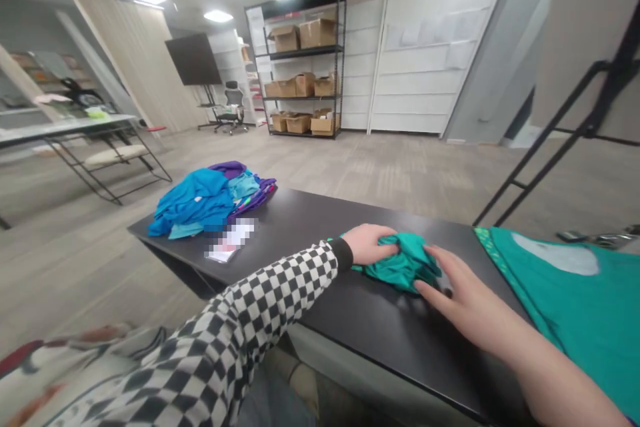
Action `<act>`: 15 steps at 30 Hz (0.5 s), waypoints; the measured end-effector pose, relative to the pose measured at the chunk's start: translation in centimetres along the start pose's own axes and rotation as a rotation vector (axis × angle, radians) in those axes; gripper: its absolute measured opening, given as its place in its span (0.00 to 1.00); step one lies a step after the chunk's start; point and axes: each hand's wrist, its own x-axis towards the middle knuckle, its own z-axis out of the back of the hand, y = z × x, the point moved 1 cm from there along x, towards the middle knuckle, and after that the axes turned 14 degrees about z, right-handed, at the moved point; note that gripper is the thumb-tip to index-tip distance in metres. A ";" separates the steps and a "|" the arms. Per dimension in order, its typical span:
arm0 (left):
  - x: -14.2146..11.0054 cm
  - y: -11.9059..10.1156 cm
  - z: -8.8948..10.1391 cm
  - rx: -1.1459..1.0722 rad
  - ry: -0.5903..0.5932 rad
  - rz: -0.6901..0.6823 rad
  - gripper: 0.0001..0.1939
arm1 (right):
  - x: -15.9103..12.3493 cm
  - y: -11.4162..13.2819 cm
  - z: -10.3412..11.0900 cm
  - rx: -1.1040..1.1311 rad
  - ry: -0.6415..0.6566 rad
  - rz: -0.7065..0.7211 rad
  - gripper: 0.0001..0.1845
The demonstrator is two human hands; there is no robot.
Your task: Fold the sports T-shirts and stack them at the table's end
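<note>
A crumpled bundle of green fabric lies on the black table, its kind hidden by the folds. My left hand, in a checkered sleeve, grips the bundle from its left side, thumb on top and fingertips partly buried in the folds. On the other side, my right hand has thumb and fingers spread apart, close against the bundle's right edge. Whether those fingertips touch it is hard to tell. Farther right, a larger green garment with a pale patch is spread flat.
A pile of blue and purple clothes sits on the table's left end, beside a small blurred card. Black metal legs stand at the right. Beyond the table are carpeted floor, a shelf of cardboard boxes and an office chair.
</note>
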 end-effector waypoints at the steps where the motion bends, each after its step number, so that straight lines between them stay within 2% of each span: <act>1: 0.4 0.3 0.0 -0.185 -0.005 0.046 0.26 | 1.5 0.0 -0.1 0.013 0.023 0.015 0.38; 3: 0.8 1.2 0.4 -0.557 -0.019 0.125 0.31 | 4.1 -0.4 -0.5 0.116 0.067 -0.021 0.33; 5: 0.6 2.3 1.3 -0.813 -0.031 0.139 0.38 | 5.7 -1.1 -1.2 0.300 0.040 -0.167 0.26; 6: 0.4 2.8 2.0 -0.862 -0.049 0.123 0.41 | 6.1 -1.5 -1.6 0.394 -0.012 -0.259 0.26; 8: -0.3 3.4 3.6 -0.763 -0.086 0.088 0.45 | 6.0 -2.4 -2.2 0.546 -0.149 -0.396 0.29; 11: -1.0 3.6 5.1 -0.286 -0.038 0.040 0.47 | 5.1 -3.1 -2.5 0.662 -0.247 -0.440 0.32; 13: -1.0 3.5 5.2 -0.058 0.019 0.027 0.37 | 4.6 -3.3 -2.1 0.695 -0.230 -0.435 0.30; 15: -0.7 3.4 5.1 -0.078 0.018 0.069 0.22 | 4.1 -3.4 -1.1 0.642 -0.225 -0.387 0.28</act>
